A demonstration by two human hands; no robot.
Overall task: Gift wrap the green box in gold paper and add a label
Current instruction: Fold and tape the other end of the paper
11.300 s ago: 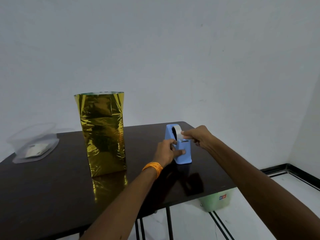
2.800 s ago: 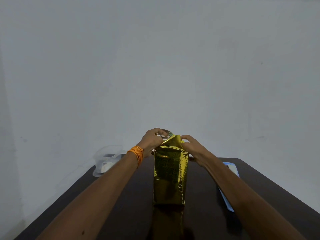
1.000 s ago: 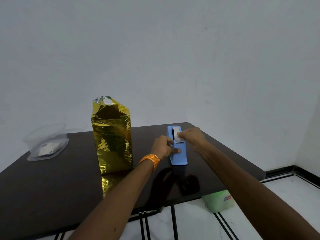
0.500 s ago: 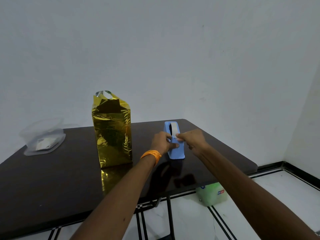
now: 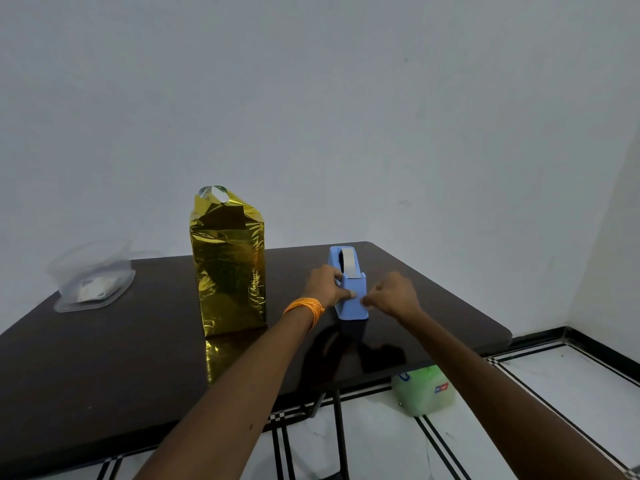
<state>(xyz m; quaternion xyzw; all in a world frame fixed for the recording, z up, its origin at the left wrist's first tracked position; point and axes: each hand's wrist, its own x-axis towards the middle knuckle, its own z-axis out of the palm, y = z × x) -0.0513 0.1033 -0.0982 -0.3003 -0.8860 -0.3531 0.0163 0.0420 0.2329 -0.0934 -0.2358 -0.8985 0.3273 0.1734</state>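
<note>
Green box [image 5: 228, 271] stands upright, wrapped in crinkled gold paper, top half-folded.

- The gold paper [image 5: 228, 271] was shiny metallic gold, with silver at its top flap.
- The tape dispenser [image 5: 352, 304] was pale blue, its tape [image 5: 348, 265] white.
- The table [image 5: 104, 368] was glossy dark brown.
- The wristband [image 5: 306, 306] was orange.
- The floor [image 5: 571, 407] was white with black lines.
- The tub [image 5: 424, 389] was pale green.

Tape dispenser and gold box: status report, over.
Left hand grips the blue tape dispenser; right hand pinches at its front, strip not visible. Gold-wrapped box upright on table, top fold loose, no label seen. Nothing between box and hands.
</note>
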